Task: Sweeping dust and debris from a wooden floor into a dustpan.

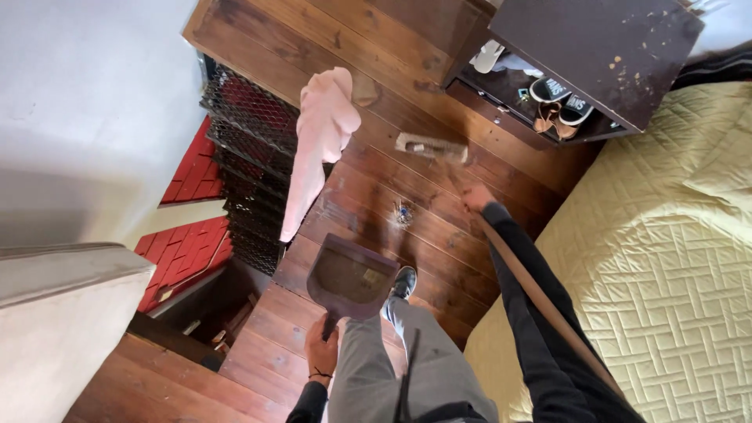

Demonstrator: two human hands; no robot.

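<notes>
My left hand [320, 348] grips the handle of a dark dustpan [350, 276], held low over the wooden floor [439, 235] beside my leg. My right hand [476, 197] is closed on the long wooden handle of a broom [540, 301]. The broom head [432, 146] is blurred and sits on the floorboards further out. Between the broom head and the dustpan lies a small pile of debris [403, 211]. My shoe [403, 283] stands just right of the dustpan.
A bed with a yellow quilt [658, 251] fills the right side. A dark cabinet [595, 55] with shoes on its lower shelf stands at the top right. A pink cloth [317, 141] hangs over a black mesh railing [243, 157] above a stairwell.
</notes>
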